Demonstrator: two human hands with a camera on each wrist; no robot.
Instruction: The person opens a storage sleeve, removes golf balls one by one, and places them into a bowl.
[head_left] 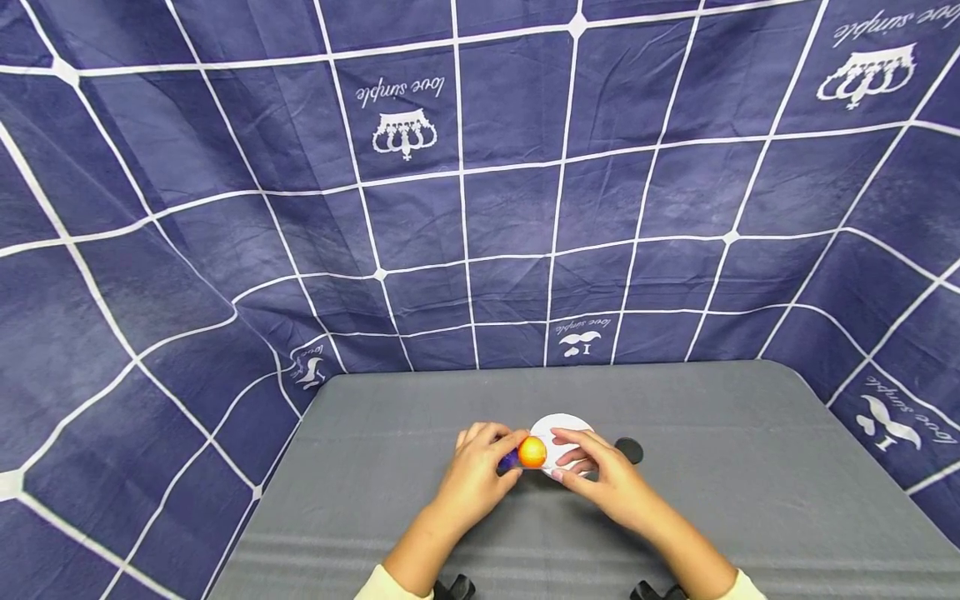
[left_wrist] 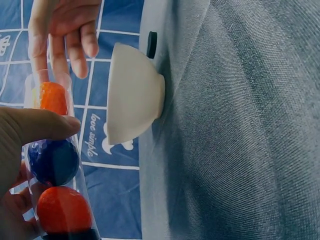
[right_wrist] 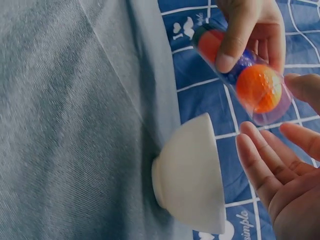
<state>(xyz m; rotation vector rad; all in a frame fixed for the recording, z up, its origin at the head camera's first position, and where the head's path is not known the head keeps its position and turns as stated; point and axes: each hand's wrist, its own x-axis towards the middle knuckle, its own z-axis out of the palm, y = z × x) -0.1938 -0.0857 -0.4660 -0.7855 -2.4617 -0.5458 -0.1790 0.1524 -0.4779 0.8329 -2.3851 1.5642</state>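
Note:
My left hand (head_left: 474, 477) grips a clear plastic tube (right_wrist: 267, 118) around its middle, thumb on one side and fingers on the other. Inside the tube sit an orange ball (head_left: 532, 452) by the end toward my right hand, a blue ball (left_wrist: 53, 162) in the middle and a red ball (left_wrist: 64, 210) at the dark far end. The tube is above the table, beside and partly over a white bowl (left_wrist: 134, 95). My right hand (head_left: 613, 485) holds nothing; its fingers are spread and loosely bent, with fingertips right at the tube's clear end.
A small black disc (head_left: 629, 450) lies on the grey cloth-covered table (head_left: 405, 408), to the right of the bowl. Blue cloth (head_left: 510, 217) with white lines hangs behind the table and along both sides.

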